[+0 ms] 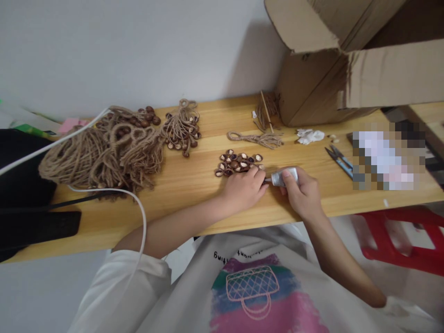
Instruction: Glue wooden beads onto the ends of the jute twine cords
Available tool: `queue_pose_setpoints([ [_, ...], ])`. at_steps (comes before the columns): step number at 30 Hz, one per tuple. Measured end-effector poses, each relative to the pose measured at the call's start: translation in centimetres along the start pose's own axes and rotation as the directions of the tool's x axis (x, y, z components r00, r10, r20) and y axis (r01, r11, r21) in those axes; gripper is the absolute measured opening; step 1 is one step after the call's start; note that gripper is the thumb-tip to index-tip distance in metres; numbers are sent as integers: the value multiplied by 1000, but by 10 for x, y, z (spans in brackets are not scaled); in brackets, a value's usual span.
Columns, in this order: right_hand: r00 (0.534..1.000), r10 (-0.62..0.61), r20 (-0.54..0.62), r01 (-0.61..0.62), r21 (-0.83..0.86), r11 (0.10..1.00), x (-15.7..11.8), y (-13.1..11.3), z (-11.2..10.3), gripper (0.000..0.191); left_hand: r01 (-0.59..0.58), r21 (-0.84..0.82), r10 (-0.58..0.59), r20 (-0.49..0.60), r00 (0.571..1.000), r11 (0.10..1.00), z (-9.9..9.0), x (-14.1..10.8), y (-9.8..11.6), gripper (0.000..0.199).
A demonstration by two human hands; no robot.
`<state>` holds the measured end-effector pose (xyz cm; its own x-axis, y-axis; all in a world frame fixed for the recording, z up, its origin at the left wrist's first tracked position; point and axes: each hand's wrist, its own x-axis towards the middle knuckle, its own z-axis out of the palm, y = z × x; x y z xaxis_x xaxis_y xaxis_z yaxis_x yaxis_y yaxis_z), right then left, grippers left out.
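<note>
My right hand (303,192) is closed around a small silver-grey glue bottle (284,176), which lies nearly level with its narrow nozzle pointing left. The nozzle tip meets the pinched fingertips of my left hand (244,188). Something small and dark shows at those fingertips, mostly hidden by the fingers. Just beyond my left hand lies a cluster of brown nut shells (235,164), several with a pale opening facing up. A tied bundle of jute cord (256,138) is behind them.
At left lie a large heap of jute cords (114,152) and a smaller bundle with nuts (182,127). White cables cross there. A cardboard box (312,88) stands back right, near crumpled tissue (310,136) and blue-handled scissors (340,159). A red stool (391,240) is below right.
</note>
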<state>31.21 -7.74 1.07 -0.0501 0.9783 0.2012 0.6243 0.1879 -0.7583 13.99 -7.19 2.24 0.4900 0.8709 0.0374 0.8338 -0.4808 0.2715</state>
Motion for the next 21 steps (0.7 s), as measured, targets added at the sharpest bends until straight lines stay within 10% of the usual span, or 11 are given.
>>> queue_pose_setpoints([
  [21,1000,-12,18,13,-37,999,0,-2,-1,38,-26,61,27,-18,999,998,3,0,-1,25],
])
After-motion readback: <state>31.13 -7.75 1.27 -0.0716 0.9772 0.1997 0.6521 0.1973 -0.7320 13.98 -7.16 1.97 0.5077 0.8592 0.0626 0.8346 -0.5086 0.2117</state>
